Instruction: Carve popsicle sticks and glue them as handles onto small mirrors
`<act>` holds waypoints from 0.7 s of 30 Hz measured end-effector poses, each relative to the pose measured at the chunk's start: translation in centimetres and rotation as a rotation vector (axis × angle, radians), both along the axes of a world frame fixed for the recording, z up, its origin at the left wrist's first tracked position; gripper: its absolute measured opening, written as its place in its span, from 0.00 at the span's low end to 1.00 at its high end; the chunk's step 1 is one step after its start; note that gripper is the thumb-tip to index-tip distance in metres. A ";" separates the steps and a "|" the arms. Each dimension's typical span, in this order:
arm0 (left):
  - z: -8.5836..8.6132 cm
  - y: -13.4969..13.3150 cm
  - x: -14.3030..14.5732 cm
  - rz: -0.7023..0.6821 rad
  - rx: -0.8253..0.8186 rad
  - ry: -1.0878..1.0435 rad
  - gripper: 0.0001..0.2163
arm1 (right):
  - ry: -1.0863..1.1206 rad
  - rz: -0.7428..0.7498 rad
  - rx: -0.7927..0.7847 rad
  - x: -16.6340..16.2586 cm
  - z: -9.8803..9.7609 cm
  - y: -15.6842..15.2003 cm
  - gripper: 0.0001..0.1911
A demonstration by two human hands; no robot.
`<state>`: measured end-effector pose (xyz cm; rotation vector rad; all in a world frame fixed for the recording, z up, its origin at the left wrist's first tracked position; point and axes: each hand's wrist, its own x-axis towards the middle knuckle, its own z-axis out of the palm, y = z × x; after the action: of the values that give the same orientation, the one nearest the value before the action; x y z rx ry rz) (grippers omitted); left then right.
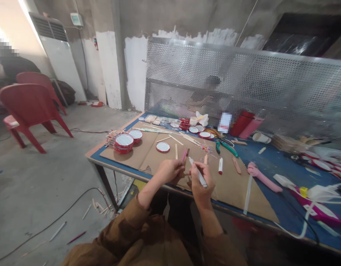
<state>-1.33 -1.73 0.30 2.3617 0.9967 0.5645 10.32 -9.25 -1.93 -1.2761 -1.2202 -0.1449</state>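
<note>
My left hand (170, 171) is closed around a thin stick (184, 154), pinkish-red on one side with a brown strip beside it, held upright above the cardboard. In my right hand (204, 184) is a white marker (199, 174), its tip pointing up and left toward the stick; a small gap separates them. Behind the hands, a red-rimmed white disc (162, 147) lies on the cardboard (148, 149). Another white marker with a red end (220, 166) lies to the right, near a pinkish-brown wooden stick (237, 165).
Red-rimmed drums (124, 142) stand at the left. Green-handled pliers (229, 148), a red bottle (241, 123) and a pink tool (264, 178) are to the right, with a magenta device (311, 207) and cables. A perforated metal panel (181, 66) stands behind the table.
</note>
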 end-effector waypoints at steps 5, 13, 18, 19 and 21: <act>-0.4 -0.2 -0.3 -0.011 0.016 -0.030 0.09 | -0.070 0.037 0.009 -0.2 0.2 -0.2 0.06; -0.4 -0.1 -0.3 -0.008 0.026 -0.021 0.09 | -0.134 0.021 -0.022 -0.3 0.7 -0.3 0.05; -0.6 0.0 -0.2 0.000 0.041 -0.009 0.09 | -0.123 0.013 -0.019 -0.3 0.7 -0.3 0.05; -0.7 0.0 -0.1 0.004 0.045 -0.005 0.10 | -0.110 0.006 -0.015 -0.3 0.5 -0.2 0.05; -0.8 0.0 -0.1 0.012 0.055 0.001 0.10 | -0.060 -0.014 -0.006 -0.2 0.2 -0.2 0.05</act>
<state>-1.43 -1.74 -0.49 2.4061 1.0086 0.6028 10.14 -9.46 -1.69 -1.2939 -1.2643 -0.1906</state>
